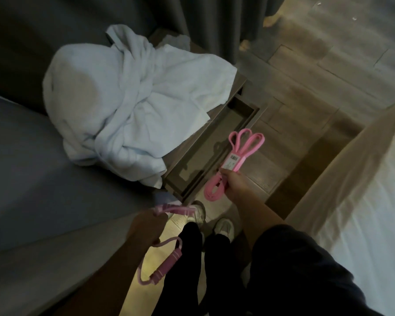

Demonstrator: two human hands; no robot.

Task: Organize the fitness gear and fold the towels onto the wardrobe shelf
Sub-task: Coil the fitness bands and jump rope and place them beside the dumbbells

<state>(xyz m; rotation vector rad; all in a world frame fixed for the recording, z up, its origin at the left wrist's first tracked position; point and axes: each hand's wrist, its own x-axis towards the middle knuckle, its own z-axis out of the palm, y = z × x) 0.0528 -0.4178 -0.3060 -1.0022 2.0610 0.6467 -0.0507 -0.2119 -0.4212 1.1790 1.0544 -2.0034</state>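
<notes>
My right hand (236,185) grips a bundled pink resistance band (244,144) with a paper label, its loops sticking out above and below my fist, over the open drawer (214,137) of a bedside cabinet. My left hand (146,229) holds a pink tube exerciser with foam handles (167,265); one handle hangs below my fist, the other pokes out above. A crumpled heap of white towels (128,103) lies on the cabinet top, spilling onto the grey bed.
A grey bed (43,169) fills the left side and a white-sheeted bed (363,213) the right. Dark curtains (214,23) hang at the back. My legs and shoes (224,226) stand on the wooden floor (317,71) between the beds.
</notes>
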